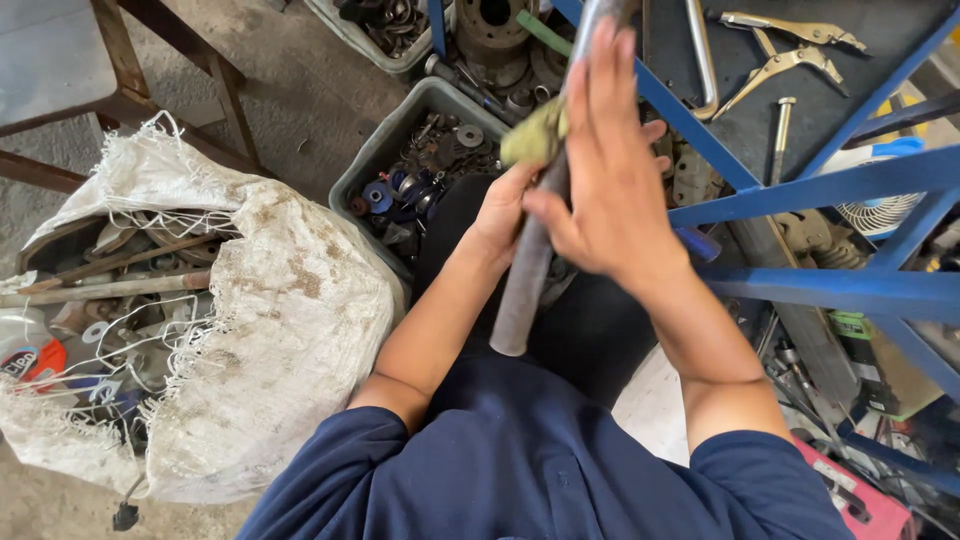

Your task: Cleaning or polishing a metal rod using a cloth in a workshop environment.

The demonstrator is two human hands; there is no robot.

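- My left hand (500, 215) is clenched on the grey metal rod (525, 275), yellow-green rag (535, 135) bunched at my fingertips.
- My right hand (605, 175) lies flat and unclenched against the rod, which slants up in front of my chest.
- Grey bin (385, 140) beyond: washers, bolts, blue parts.
- White woven sack (290, 300) at left, holding scrap metal.

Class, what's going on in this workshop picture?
A person in a dark blue shirt holds a grey metal rod upright before them. The left hand presses a yellowish rag against it; the right hand lies flat along it. A tub of metal parts and a torn white sack sit alongside.
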